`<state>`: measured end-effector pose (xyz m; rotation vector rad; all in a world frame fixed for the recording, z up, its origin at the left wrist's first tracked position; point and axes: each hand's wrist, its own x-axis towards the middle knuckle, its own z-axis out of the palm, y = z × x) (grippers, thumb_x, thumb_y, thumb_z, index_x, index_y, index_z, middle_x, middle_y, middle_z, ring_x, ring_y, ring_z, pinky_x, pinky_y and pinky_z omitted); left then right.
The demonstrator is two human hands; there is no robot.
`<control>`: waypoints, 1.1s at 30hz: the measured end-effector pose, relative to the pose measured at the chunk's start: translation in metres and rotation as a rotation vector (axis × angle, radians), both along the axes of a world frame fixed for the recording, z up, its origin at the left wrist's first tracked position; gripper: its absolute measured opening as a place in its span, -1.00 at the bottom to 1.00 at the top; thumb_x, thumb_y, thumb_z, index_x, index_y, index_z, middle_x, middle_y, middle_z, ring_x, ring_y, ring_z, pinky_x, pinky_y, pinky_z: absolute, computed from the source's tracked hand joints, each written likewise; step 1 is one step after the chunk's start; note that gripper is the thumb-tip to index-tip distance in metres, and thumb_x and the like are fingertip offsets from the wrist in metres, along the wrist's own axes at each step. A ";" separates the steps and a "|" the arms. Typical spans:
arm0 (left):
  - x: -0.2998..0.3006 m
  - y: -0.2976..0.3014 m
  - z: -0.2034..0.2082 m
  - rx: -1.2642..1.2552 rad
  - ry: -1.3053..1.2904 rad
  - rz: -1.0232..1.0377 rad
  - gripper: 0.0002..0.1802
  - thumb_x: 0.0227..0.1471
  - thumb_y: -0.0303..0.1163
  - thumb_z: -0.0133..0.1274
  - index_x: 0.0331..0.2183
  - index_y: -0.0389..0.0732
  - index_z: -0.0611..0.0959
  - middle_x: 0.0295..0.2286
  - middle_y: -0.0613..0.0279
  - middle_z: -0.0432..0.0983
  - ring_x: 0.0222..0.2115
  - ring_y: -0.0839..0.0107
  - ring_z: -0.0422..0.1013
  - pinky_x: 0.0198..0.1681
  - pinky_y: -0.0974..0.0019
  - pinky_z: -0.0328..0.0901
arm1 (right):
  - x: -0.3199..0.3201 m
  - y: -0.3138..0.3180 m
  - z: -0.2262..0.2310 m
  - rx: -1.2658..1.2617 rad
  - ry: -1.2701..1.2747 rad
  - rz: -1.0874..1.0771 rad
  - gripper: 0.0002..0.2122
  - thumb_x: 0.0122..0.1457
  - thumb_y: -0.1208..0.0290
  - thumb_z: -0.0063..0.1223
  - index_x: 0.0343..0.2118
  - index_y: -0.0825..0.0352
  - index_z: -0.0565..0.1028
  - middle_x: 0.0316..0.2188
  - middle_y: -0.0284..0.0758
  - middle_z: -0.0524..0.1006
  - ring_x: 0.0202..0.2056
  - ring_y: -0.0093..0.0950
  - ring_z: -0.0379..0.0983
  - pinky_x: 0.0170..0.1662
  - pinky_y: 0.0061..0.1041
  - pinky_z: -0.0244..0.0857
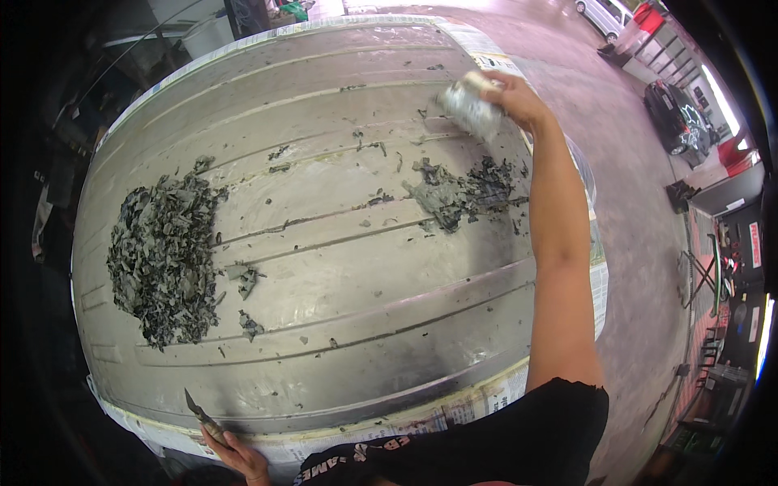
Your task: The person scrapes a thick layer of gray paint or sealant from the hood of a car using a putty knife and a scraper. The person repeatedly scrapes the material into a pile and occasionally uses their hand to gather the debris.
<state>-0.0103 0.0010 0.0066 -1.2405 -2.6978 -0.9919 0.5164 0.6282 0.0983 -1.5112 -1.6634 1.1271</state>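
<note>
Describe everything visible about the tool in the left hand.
The scraper is a small, slim hand tool with a dark, pointed flat blade and a narrow handle. The left hand grips the handle's lower end, blade angled up and left. It sits at the near edge of the ribbed metal panel, above the newspaper masking; blade contact is unclear.

Your right hand [510, 95] gripped a crumpled pale rag [468, 104], blurred, pressed on the ribbed grey metal panel [340, 267] near its far right edge | your left hand [239, 455] held a dark-bladed scraper [203, 415], tip angled up-left, at the panel's near edge
</note>
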 end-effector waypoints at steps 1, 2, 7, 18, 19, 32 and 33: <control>-0.001 0.001 -0.001 0.004 0.009 -0.005 -0.41 0.34 -0.25 -0.20 0.22 -0.46 0.19 0.18 -0.24 0.17 0.18 -0.02 0.15 0.26 0.05 0.01 | 0.009 0.000 0.004 0.022 0.070 -0.117 -0.52 0.07 0.53 0.21 0.11 0.42 0.43 -0.22 -0.22 0.59 -0.34 -0.46 0.53 -0.27 -0.48 0.42; -0.003 0.000 -0.002 0.005 0.013 -0.007 -0.41 0.34 -0.24 -0.20 0.23 -0.44 0.19 0.17 -0.23 0.18 0.18 -0.01 0.16 0.25 0.06 0.02 | 0.021 -0.001 0.008 0.044 0.140 -0.234 -0.52 0.06 0.54 0.21 0.09 0.44 0.43 -0.24 -0.21 0.59 -0.36 -0.44 0.53 -0.30 -0.44 0.44; 0.000 -0.003 -0.001 -0.013 0.014 0.013 -0.40 0.34 -0.19 -0.20 0.23 -0.41 0.20 0.16 -0.21 0.19 0.16 0.00 0.17 0.24 0.07 0.04 | 0.096 -0.017 -0.009 0.084 -0.176 -0.359 -0.75 0.08 0.47 0.15 -0.17 0.41 0.47 -0.36 -0.26 0.55 -0.45 -0.53 0.46 -0.48 -0.47 0.31; 0.007 0.010 0.011 -0.051 -0.023 -0.019 -0.39 0.35 -0.17 -0.24 0.23 -0.41 0.20 0.14 -0.20 0.19 0.13 0.01 0.19 0.21 0.06 0.05 | 0.111 0.004 -0.036 0.130 -0.430 -0.302 -0.43 -0.03 0.38 0.25 0.09 0.46 0.44 -0.15 -0.05 0.60 -0.18 -0.32 0.56 -0.08 -0.43 0.39; 0.005 0.012 0.010 -0.055 -0.020 -0.023 -0.40 0.35 -0.17 -0.24 0.22 -0.41 0.20 0.14 -0.21 0.20 0.13 0.01 0.20 0.21 0.06 0.05 | 0.113 0.004 -0.030 0.085 -0.384 -0.307 -0.40 -0.03 0.39 0.26 0.13 0.45 0.43 -0.13 -0.06 0.60 -0.17 -0.32 0.56 -0.06 -0.43 0.38; 0.000 -0.004 -0.003 0.007 0.003 0.004 -0.40 0.34 -0.23 -0.20 0.23 -0.45 0.18 0.17 -0.24 0.16 0.18 -0.04 0.14 0.26 0.03 0.00 | 0.105 0.027 -0.020 -0.054 -0.309 -0.189 -0.53 0.08 0.54 0.14 0.12 0.36 0.45 -0.14 -0.21 0.58 -0.22 -0.44 0.53 -0.17 -0.44 0.41; -0.005 -0.004 -0.005 -0.020 0.046 -0.003 -0.40 0.34 -0.24 -0.20 0.23 -0.45 0.18 0.18 -0.24 0.15 0.19 -0.04 0.13 0.26 0.03 0.00 | 0.109 0.026 -0.020 -0.056 -0.313 -0.217 -0.54 0.08 0.54 0.15 0.11 0.35 0.46 -0.13 -0.21 0.58 -0.23 -0.44 0.53 -0.18 -0.45 0.42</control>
